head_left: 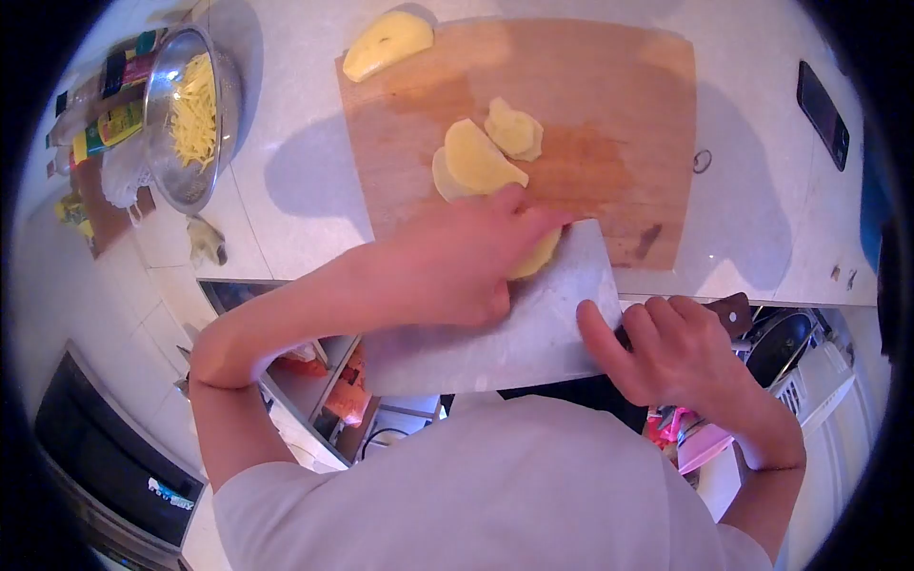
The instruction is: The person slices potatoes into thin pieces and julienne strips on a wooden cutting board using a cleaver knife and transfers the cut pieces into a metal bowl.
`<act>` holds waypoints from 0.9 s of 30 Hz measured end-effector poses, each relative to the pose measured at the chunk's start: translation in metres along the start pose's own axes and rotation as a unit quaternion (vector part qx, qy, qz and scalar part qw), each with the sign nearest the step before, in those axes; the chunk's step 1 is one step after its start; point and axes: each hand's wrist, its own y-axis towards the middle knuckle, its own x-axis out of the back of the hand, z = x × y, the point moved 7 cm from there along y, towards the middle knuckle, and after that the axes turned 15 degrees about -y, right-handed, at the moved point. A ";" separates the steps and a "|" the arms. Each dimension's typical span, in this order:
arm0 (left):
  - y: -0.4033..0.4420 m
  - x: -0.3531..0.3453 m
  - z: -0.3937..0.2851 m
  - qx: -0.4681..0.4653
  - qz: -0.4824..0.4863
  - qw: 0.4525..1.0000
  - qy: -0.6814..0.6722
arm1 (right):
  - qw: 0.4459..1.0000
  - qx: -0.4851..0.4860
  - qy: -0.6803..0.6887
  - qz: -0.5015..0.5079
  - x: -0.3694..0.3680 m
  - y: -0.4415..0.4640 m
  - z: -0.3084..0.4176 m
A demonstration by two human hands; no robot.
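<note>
A wide cleaver (pixel 562 314) is gripped by its dark handle in my right hand (pixel 671 347), its blade lying broad and flat-looking at the front edge of the wooden board (pixel 619 95). My left hand (pixel 466 252) is over the blade's far edge, its fingers bent around a piece of yellow potato (pixel 541 259) that is partly hidden beneath them. Just beyond my left hand, potato slices (pixel 479 160) overlap on the board, with a smaller group of slices (pixel 514 129) beside them. A larger potato piece (pixel 388 45) rests at the board's far left corner.
A metal bowl (pixel 160 114) with potato shreds (pixel 195 112) stands at the left, beside bottles and packets (pixel 116 128). A phone (pixel 823 116) lies at the right. A small ring (pixel 703 161) is near the board's right edge. Open drawers are below the counter.
</note>
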 end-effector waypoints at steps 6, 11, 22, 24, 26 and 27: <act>-0.017 0.029 0.032 0.015 -0.094 0.995 0.005 | 0.999 -0.011 0.031 0.020 0.012 -0.015 -0.002; -0.034 0.058 0.077 0.005 -0.209 0.975 -0.071 | 0.977 -0.154 0.121 0.081 0.003 -0.064 -0.025; -0.041 0.010 0.085 0.008 -0.497 0.868 0.021 | 0.912 -0.403 0.079 -0.011 -0.028 -0.077 -0.094; -0.041 0.007 0.088 0.028 -0.492 0.870 0.004 | 0.926 -0.373 0.040 -0.044 -0.043 -0.066 -0.107; -0.043 0.002 0.100 0.031 -0.461 0.885 -0.046 | 0.924 -0.377 0.039 -0.043 -0.058 -0.058 -0.111; -0.045 0.000 0.106 0.035 -0.445 0.892 -0.072 | 0.924 -0.379 0.040 -0.042 -0.065 -0.055 -0.112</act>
